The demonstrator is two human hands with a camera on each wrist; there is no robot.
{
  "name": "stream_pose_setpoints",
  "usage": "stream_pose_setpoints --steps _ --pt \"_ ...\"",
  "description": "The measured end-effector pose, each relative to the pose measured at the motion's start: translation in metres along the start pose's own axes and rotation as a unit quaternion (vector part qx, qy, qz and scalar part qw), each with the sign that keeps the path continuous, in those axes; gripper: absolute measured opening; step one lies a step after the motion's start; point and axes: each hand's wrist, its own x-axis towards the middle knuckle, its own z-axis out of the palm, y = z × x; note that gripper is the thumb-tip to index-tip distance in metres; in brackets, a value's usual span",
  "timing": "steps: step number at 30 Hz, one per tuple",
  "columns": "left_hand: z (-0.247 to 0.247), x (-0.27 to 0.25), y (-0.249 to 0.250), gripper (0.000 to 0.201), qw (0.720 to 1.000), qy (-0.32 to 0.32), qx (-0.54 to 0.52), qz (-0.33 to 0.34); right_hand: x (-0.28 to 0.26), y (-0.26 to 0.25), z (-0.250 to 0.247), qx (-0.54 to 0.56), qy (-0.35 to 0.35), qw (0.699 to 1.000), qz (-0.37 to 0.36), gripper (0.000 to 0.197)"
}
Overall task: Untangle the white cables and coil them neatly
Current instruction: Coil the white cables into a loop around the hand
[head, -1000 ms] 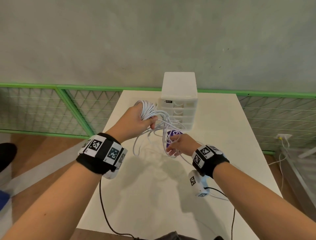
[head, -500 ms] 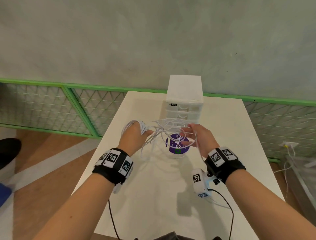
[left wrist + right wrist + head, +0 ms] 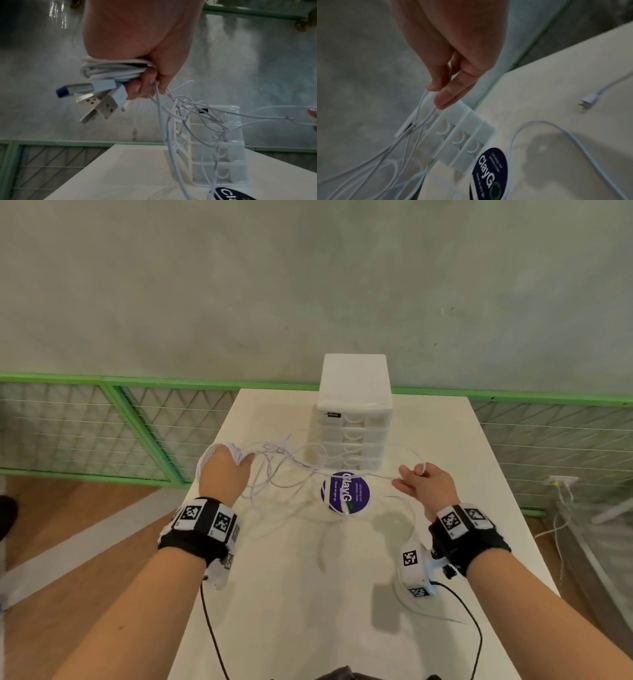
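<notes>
My left hand (image 3: 224, 470) grips a coiled bundle of white cables (image 3: 111, 70) above the table's left side, with several USB plugs (image 3: 96, 100) sticking out below the fist. Tangled white strands (image 3: 294, 463) stretch from that bundle across to my right hand (image 3: 423, 486). The right hand pinches a thin loop of cable (image 3: 426, 102) between thumb and fingers, held up in front of the drawer unit. A slack cable (image 3: 539, 125) trails down onto the table, its plug end (image 3: 589, 100) lying flat.
A white plastic drawer unit (image 3: 352, 412) stands at the back of the white table (image 3: 308, 611). A round purple sticker (image 3: 346, 493) sits in front of it. Green-framed wire mesh (image 3: 102, 426) and a grey wall lie behind; wooden floor is to the left.
My hands have moved apart: the right hand swung out to the right with a cable loop, stretching the tangle, while the left hand with the bundle dropped lower and to the left.
</notes>
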Motion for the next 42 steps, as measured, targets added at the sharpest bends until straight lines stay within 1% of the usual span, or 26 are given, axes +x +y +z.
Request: stream_pose_setpoints --steps 3,5,6,8,11,12,13,15,16,17,19,20,22,24,25,26,27,28,29,31,33,35,37,39,40,42 --pt "-0.004 0.002 -0.003 0.038 1.0 0.01 -0.011 -0.026 0.012 0.013 -0.024 -0.065 0.074 0.995 0.019 0.032" --pt "-0.002 0.005 -0.003 0.037 0.999 -0.008 -0.033 -0.036 0.019 0.027 -0.038 -0.123 0.111 0.985 0.055 0.017" --pt "0.001 0.007 -0.002 0.038 0.999 -0.018 -0.042 -0.026 0.02 0.033 -0.042 -0.153 0.113 0.979 0.078 0.009" --pt "0.009 0.009 0.001 0.041 0.997 -0.054 -0.054 0.001 0.022 0.046 -0.047 -0.202 0.099 0.968 0.11 0.007" --pt "0.012 0.007 0.019 0.047 0.991 -0.089 -0.089 0.036 0.013 0.054 -0.041 -0.288 0.063 0.951 0.097 0.009" --pt "0.008 0.003 0.03 0.046 0.989 -0.092 -0.107 0.035 0.01 0.053 -0.039 -0.326 0.049 0.94 0.09 0.018" --pt "0.004 -0.002 0.041 0.044 0.988 -0.088 -0.119 0.032 0.006 0.05 -0.037 -0.355 0.031 0.93 0.086 0.03" --pt "-0.002 -0.008 0.056 0.039 0.988 -0.084 -0.128 0.021 -0.001 0.039 -0.032 -0.371 0.005 0.925 0.074 0.051" --pt "-0.005 -0.01 0.062 0.038 0.987 -0.086 -0.133 0.023 -0.003 0.032 -0.03 -0.361 0.009 0.931 0.048 0.059" --pt "-0.008 -0.013 0.068 0.039 0.986 -0.087 -0.134 0.034 -0.006 0.026 -0.026 -0.337 0.019 0.941 0.0 0.063" --pt "-0.009 -0.015 0.075 0.041 0.984 -0.099 -0.141 0.047 -0.014 0.011 -0.014 -0.27 0.026 0.954 -0.128 0.066" --pt "-0.006 -0.015 0.076 0.041 0.981 -0.11 -0.15 0.05 -0.018 0.003 -0.005 -0.243 0.022 0.951 -0.188 0.064" --pt "-0.005 -0.019 0.082 0.038 0.976 -0.12 -0.17 0.067 -0.03 -0.012 0.015 -0.219 -0.006 0.937 -0.27 0.054" --pt "-0.006 -0.022 0.089 0.034 0.971 -0.122 -0.189 0.077 -0.042 -0.017 0.035 -0.232 -0.062 0.912 -0.331 0.038" --pt "-0.008 -0.022 0.092 0.036 0.968 -0.124 -0.201 0.081 -0.047 -0.014 0.041 -0.245 -0.085 0.899 -0.353 0.031" --pt "-0.008 -0.021 0.095 0.039 0.965 -0.128 -0.213 0.085 -0.051 -0.012 0.047 -0.255 -0.1 0.892 -0.36 0.027" --pt "-0.01 -0.02 0.098 0.042 0.961 -0.133 -0.224 0.09 -0.054 -0.009 0.051 -0.254 -0.108 0.896 -0.349 0.024" --pt "-0.01 -0.02 0.1 0.044 0.958 -0.141 -0.231 0.095 -0.057 -0.005 0.054 -0.243 -0.108 0.906 -0.33 0.023" --pt "-0.012 -0.02 0.103 0.045 0.956 -0.148 -0.233 0.1 -0.059 -0.003 0.056 -0.215 -0.098 0.92 -0.313 0.022" --pt "-0.013 -0.02 0.107 0.04 0.953 -0.156 -0.238 0.103 -0.063 -0.001 0.06 -0.138 -0.054 0.947 -0.284 0.025" --pt "-0.014 -0.021 0.112 0.032 0.951 -0.154 -0.254 0.091 -0.068 -0.003 0.061 -0.068 -0.014 0.956 -0.285 0.028" --pt "-0.013 -0.021 0.116 0.03 0.947 -0.15 -0.275 0.067 -0.074 -0.009 0.063 -0.034 -0.023 0.954 -0.298 0.029" --pt "-0.011 -0.02 0.118 0.031 0.945 -0.143 -0.288 0.061 -0.076 -0.012 0.065 -0.075 -0.05 0.945 -0.313 0.025" --pt "-0.009 -0.02 0.12 0.03 0.941 -0.144 -0.298 0.066 -0.072 -0.013 0.066 -0.135 -0.076 0.94 -0.305 0.018" --pt "-0.008 -0.021 0.121 0.029 0.938 -0.149 -0.305 0.066 -0.069 -0.013 0.066 -0.155 -0.094 0.943 -0.28 0.016" --pt "-0.006 -0.023 0.125 0.027 0.929 -0.165 -0.325 0.066 -0.065 -0.012 0.067 -0.187 -0.137 0.947 -0.221 0.024"
